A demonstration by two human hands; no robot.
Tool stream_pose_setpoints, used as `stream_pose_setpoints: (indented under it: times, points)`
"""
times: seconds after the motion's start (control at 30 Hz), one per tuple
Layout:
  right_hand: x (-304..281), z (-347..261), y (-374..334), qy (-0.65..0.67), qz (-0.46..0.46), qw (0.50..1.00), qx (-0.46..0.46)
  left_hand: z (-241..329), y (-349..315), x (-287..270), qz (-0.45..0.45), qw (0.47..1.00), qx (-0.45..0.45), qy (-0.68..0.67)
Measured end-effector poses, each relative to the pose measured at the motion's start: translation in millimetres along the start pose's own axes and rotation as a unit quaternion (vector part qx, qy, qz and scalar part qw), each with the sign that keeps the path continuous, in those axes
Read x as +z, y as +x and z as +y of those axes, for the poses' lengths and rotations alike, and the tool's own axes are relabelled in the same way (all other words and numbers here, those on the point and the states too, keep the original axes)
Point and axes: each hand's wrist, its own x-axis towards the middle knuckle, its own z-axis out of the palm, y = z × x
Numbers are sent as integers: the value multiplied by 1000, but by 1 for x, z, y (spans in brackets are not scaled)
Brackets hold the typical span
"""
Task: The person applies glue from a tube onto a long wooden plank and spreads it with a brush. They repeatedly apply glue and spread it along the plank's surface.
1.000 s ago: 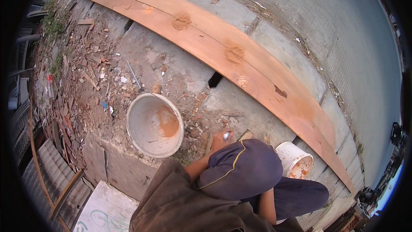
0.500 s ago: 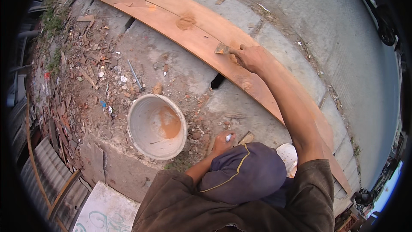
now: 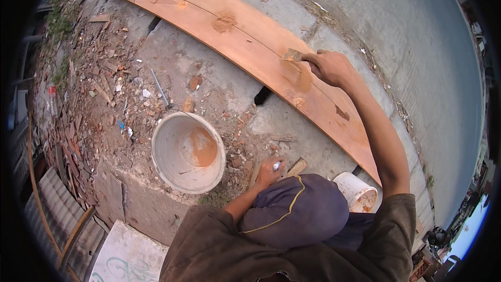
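Observation:
My right hand grips a putty knife, its blade resting on a long reddish-brown wooden board made of two pieces with a seam. A smear of orange-brown powder lies beside the blade. Farther left on the board sits a small heap of the same powder. Low and near my body, my left hand is closed around a small white-ended object; most of it is hidden. A wood offcut lies beside that hand.
A large pale bucket holds orange-brown powder. A smaller white tub with orange smears stands between my knee and right arm. Rubble and a metal rod cover ground at left. Paved road runs along the right.
My right hand and the putty knife have shifted right across the board, uncovering more of the powder smear. The white tub shows more fully. My left hand stays in about the same place.

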Motion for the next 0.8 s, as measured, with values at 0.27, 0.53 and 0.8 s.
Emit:
stream_pose_setpoints:
  times: [0.27,0.53,0.8]
  points:
    - [39,-6,45,-8,-37,999,31,3,1,-3,2,999,-34,-15]
    - [26,30,-66,36,-44,995,87,4,1,-6,-2,1000,-22,-8]
    - [35,-1,3,48,9,999,24,3,2,-3,2,1000,-8,-6]
